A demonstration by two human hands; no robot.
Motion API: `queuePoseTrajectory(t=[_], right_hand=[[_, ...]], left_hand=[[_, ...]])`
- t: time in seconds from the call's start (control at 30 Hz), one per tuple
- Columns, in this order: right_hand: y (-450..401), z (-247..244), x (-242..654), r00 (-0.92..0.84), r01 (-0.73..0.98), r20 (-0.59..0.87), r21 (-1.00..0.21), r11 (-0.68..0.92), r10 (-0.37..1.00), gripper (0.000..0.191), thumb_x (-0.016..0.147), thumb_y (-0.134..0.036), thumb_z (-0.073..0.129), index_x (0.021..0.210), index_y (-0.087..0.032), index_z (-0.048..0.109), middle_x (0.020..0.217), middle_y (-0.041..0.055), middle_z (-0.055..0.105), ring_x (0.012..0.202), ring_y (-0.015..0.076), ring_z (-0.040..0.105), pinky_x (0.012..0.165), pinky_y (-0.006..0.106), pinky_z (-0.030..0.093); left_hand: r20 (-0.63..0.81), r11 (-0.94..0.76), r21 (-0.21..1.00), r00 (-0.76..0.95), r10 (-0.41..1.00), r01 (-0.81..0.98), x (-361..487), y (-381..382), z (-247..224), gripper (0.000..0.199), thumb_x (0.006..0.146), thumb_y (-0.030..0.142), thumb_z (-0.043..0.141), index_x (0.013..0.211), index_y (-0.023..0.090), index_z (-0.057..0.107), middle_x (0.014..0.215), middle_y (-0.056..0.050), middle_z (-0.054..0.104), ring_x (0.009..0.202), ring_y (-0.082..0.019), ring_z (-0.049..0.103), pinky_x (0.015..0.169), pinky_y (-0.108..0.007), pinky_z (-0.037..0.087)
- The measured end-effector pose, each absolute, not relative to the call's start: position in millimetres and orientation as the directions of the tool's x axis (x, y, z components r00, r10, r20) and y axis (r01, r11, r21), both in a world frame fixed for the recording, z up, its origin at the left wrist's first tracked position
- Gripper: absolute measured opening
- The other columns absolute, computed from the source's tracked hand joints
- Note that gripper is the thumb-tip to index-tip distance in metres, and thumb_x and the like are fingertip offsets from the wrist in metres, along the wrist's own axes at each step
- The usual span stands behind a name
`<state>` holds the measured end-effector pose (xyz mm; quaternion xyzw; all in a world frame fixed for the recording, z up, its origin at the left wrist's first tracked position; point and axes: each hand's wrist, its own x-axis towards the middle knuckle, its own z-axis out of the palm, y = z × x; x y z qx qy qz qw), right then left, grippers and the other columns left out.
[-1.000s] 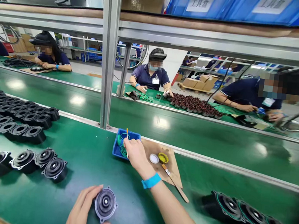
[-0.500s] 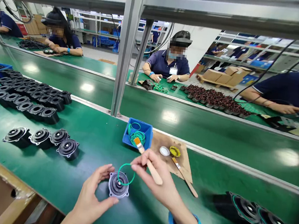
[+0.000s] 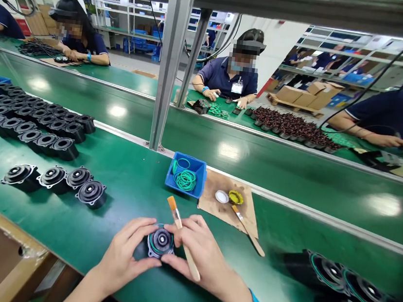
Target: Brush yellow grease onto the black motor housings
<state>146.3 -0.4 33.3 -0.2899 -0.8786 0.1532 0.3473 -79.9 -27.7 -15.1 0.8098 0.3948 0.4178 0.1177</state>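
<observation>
A black round motor housing (image 3: 162, 238) with a ridged, stepped top and small lugs stands on the green bench between my hands. My left hand (image 3: 126, 247) curls around its left side, fingers behind and thumb at the front. A thin green rubber ring (image 3: 150, 245) lies around the housing's top, partly covered by my fingers. My right hand (image 3: 207, 254) presses at the right edge of housing and ring. A flat paintbrush (image 3: 177, 218) with a wooden handle is tucked in that same hand, orange bristles pointing up and away.
Behind my hands sit a blue bin (image 3: 188, 161) of green rings and a stained cardboard sheet (image 3: 216, 180) bearing a yellow pot (image 3: 235, 197) and a second brush (image 3: 248, 231). Housings stand left (image 3: 90, 192) and right (image 3: 331, 272). A metal post (image 3: 166, 68) rises ahead; co-workers sit beyond.
The green ring, held in my right fingers over the housing, now lies around its top. My right hand has come down and left against the housing, the brush still in it.
</observation>
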Motion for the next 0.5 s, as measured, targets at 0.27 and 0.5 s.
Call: queuePoseTrajectory(t=[0.27,0.5], right_hand=[[-11.7,2.4,151.2,-0.523,0.394,0.734,-0.242,0.887,0.433,0.016,0.098,-0.019,0.061,0.083,-0.019,0.054,0.096,0.0112,0.078,0.072,0.0168,0.066,0.071,0.036,0.049],[-24.0,-2.3,147.4,-0.519,0.39,0.788,-0.127,0.912,0.331,0.021,0.097,-0.006,0.056,0.081,-0.017,0.062,0.08,0.0067,0.079,0.074,0.0154,0.07,0.074,0.034,0.052]], left_hand=[[0.745,-0.726,0.378,0.278,0.607,0.574,-70.6,-34.0,-22.4,0.017,0.093,0.03,0.065,0.093,0.014,0.061,0.112,-0.027,0.073,0.104,-0.028,0.074,0.088,-0.034,0.063],[0.778,-0.74,0.362,0.253,0.575,0.567,-62.5,-42.0,-30.0,0.012,0.09,0.007,0.066,0.101,0.013,0.064,0.127,-0.028,0.067,0.111,-0.028,0.07,0.087,-0.037,0.064]])
